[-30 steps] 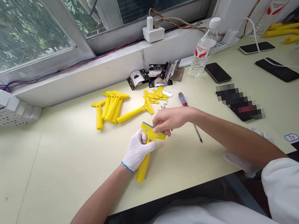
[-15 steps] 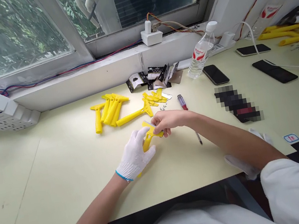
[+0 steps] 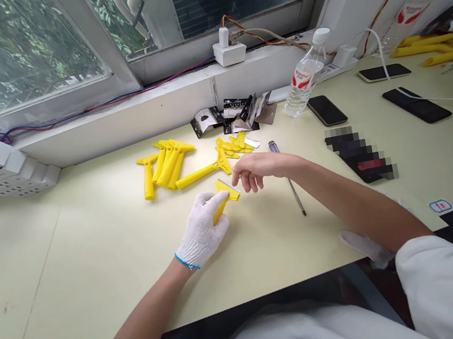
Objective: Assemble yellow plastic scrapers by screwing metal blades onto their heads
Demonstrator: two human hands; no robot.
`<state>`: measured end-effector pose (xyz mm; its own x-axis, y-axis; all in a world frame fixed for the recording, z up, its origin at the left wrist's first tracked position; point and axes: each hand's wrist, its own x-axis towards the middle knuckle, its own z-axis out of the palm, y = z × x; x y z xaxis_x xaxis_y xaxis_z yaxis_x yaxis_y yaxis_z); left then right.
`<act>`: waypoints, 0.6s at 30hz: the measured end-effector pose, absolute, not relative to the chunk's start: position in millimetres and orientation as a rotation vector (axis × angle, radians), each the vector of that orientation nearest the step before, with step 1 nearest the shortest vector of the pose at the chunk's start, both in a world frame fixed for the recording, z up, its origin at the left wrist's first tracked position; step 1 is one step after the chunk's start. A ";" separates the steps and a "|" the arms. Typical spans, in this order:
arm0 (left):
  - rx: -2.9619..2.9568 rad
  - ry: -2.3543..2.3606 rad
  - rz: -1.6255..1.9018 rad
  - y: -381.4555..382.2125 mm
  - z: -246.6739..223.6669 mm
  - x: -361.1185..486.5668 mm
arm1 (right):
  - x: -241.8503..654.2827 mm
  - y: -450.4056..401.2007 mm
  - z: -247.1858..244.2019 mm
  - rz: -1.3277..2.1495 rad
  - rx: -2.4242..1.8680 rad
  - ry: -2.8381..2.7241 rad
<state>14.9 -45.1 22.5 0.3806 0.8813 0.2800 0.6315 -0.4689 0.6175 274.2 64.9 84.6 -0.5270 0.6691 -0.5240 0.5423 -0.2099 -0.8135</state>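
My left hand, in a white knitted glove, is wrapped round the handle of a yellow scraper. A thin metal blade edge shows along the scraper's head. My right hand is bare, with its fingers loosely bent and apart; nothing shows in them. Its index fingertip is close to the blade edge, and I cannot tell whether they touch. Just beyond lie a yellow scraper handle and several flat yellow pieces with a white blade. A screwdriver lies partly under my right wrist.
Several yellow scraper handles are piled at the left. Black printed cards lie by the sill. A water bottle, a phone and a pixelated dark object are at the right. A white glove hangs at the front edge.
My right hand has let go of the scraper's head and moved slightly up and right, its fingers loosening. The left hand still grips the scraper, whose head now shows more fully.
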 end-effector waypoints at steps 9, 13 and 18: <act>1.244 1.149 0.900 -39.6 33.0 17.5 | 299.2 84.4 75.1 0.741 -1.753 -2.498; 0.929 0.977 0.938 -35.5 26.0 18.4 | 282.5 74.9 65.6 0.756 -1.761 -2.546; 0.766 0.886 0.887 -30.9 16.2 16.4 | 268.7 65.3 60.6 0.736 -1.849 -2.531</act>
